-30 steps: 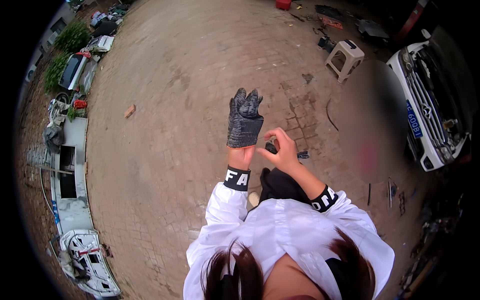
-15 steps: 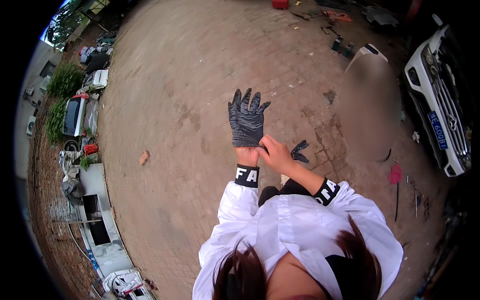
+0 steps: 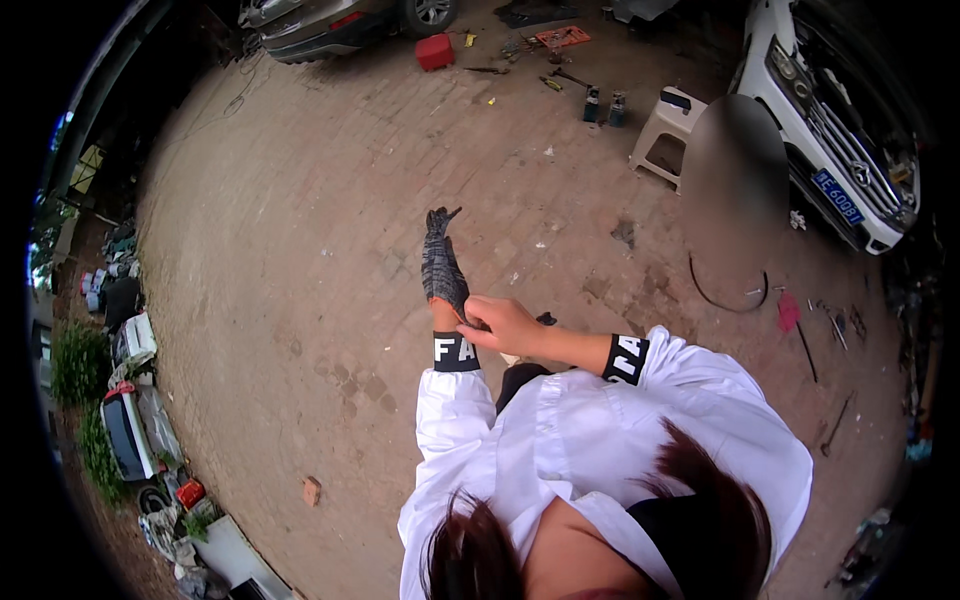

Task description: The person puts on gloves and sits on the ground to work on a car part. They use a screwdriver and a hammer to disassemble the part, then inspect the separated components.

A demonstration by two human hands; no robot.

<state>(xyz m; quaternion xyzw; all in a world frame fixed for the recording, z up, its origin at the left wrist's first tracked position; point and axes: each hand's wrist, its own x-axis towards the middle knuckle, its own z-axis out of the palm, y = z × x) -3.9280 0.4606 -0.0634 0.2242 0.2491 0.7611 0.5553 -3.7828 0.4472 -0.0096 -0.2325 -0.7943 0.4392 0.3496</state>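
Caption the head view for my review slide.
Bare right hand pinches the cuff of a grey glove worn on the left hand, over brick paving.

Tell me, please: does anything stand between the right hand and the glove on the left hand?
Nothing visible does: the right hand pinches the edge of the glove at its orange-trimmed cuff. The black sleeve band lies below, with bare skin showing between.

A red box [image 3: 434, 52] and beige stool [image 3: 668, 119] stand on paving [image 3: 300, 200].
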